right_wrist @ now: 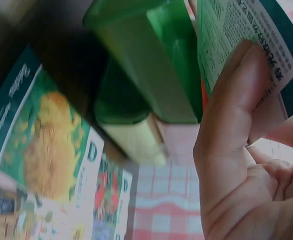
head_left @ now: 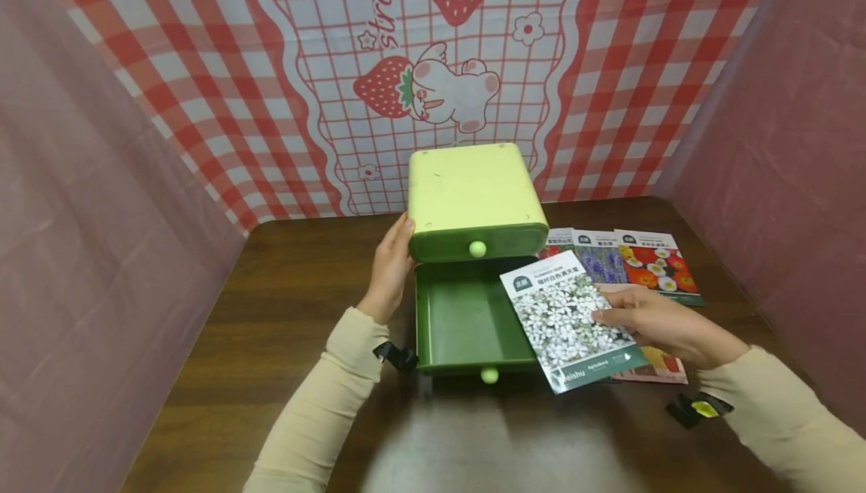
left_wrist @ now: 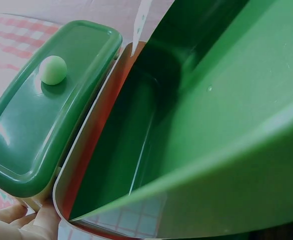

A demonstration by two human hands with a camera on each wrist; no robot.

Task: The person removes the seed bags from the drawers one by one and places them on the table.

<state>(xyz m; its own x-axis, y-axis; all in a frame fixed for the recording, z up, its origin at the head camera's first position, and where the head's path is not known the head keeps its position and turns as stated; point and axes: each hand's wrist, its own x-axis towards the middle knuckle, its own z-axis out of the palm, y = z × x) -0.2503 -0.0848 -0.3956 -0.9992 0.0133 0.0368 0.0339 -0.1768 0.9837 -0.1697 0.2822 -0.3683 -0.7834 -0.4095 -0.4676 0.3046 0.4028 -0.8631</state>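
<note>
My right hand [head_left: 666,324] pinches a flower seed packet [head_left: 564,324] with white blossoms on its front, thumb on the front and fingers behind. The packet is tilted over the right side of a pulled-out green drawer [head_left: 467,320], whose bare floor shows. This is the lower drawer of a small pale yellow cabinet [head_left: 473,185] with round light green knobs; the upper drawer front [left_wrist: 31,120] is closed. My left hand [head_left: 391,271] rests against the cabinet's left side, its fingers [left_wrist: 44,222] laid along the wall below the upper drawer in the left wrist view.
Several other seed packets [head_left: 652,260] lie on the brown table [head_left: 271,328] to the right of the cabinet, one with an orange-yellow flower picture [right_wrist: 49,145]. A red checked strawberry cloth [head_left: 237,80] hangs behind, and pink cloth [head_left: 764,102] walls both sides.
</note>
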